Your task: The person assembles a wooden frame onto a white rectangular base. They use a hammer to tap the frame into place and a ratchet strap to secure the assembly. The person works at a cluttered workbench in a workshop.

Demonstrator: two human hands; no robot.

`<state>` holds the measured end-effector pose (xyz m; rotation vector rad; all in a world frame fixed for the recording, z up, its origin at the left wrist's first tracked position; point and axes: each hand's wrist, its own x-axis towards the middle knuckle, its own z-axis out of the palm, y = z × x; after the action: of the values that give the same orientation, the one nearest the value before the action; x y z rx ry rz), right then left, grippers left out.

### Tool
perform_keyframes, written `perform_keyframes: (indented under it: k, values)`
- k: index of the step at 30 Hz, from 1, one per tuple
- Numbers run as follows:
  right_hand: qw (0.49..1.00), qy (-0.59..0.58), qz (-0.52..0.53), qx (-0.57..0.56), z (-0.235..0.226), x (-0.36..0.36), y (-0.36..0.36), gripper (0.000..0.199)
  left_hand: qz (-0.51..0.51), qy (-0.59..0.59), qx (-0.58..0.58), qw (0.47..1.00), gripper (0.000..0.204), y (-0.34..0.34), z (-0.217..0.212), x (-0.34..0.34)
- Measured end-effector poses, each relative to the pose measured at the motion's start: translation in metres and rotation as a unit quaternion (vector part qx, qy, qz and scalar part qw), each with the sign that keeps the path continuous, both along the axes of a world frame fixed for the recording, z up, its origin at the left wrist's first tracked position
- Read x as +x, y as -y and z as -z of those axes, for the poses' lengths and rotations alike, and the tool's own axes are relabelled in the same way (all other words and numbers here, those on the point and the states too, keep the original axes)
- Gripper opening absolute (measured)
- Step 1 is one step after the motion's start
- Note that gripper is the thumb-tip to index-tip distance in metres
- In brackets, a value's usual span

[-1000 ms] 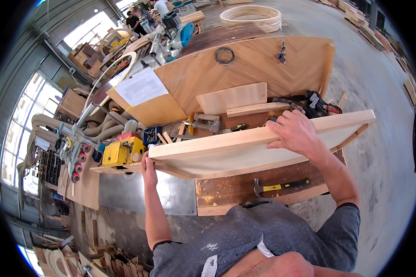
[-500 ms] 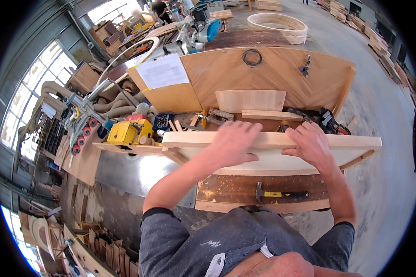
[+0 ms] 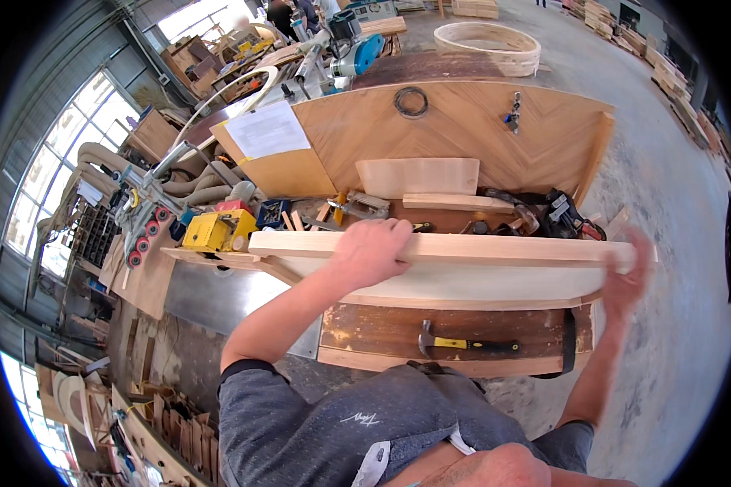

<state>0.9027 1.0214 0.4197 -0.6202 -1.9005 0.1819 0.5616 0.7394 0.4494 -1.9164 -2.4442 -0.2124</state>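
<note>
A long wooden frame [image 3: 495, 250] with a pale inner panel [image 3: 479, 284] stands on edge across the workbench in front of me. Over its top rail, left of the middle, my left hand [image 3: 369, 253] is closed with the fingers on the far side. My right hand [image 3: 625, 276], smeared by motion, is at the frame's right end; whether it grips the wood I cannot make out. Between my body and the frame, a claw hammer [image 3: 471, 345] with a yellow and black handle lies on the brown bench top [image 3: 374, 329].
Behind the frame, a cordless power tool [image 3: 567, 217], clamps [image 3: 364, 204] and wood offcuts crowd the bench. An upright veneered board [image 3: 479, 130] backs it. To the left are a yellow machine part [image 3: 213, 231] and a metal plate [image 3: 227, 300]. People stand in the far background.
My right hand has moved right along the rail to the frame's end. My left hand has shifted a little left and now holds still on the rail. The whole view has swung slightly.
</note>
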Motion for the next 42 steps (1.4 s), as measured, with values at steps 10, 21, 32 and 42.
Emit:
perform_keyframes:
  k: [10, 21, 32, 42]
  values:
    - [0.958, -0.141, 0.034, -0.246, 0.091, 0.177, -0.188, 0.056, -0.025, -0.054, -0.003, 0.998, 0.045, -0.017, 0.0, 0.008]
    - [0.929, -0.078, -0.103, -0.347, 0.105, 0.151, -0.213, 0.04, -0.046, -0.067, -0.027, 0.996, 0.054, -0.068, 0.002, 0.056]
    - [0.913, -0.14, -0.182, -0.337, 0.125, 0.145, -0.212, 0.036, -0.085, -0.014, -0.032, 0.996, 0.046, -0.079, 0.007, 0.049]
    - [0.863, -0.151, -0.263, -0.405, 0.119, 0.154, -0.207, 0.035, -0.052, -0.02, -0.001, 0.998, 0.047, -0.077, 0.011, 0.049]
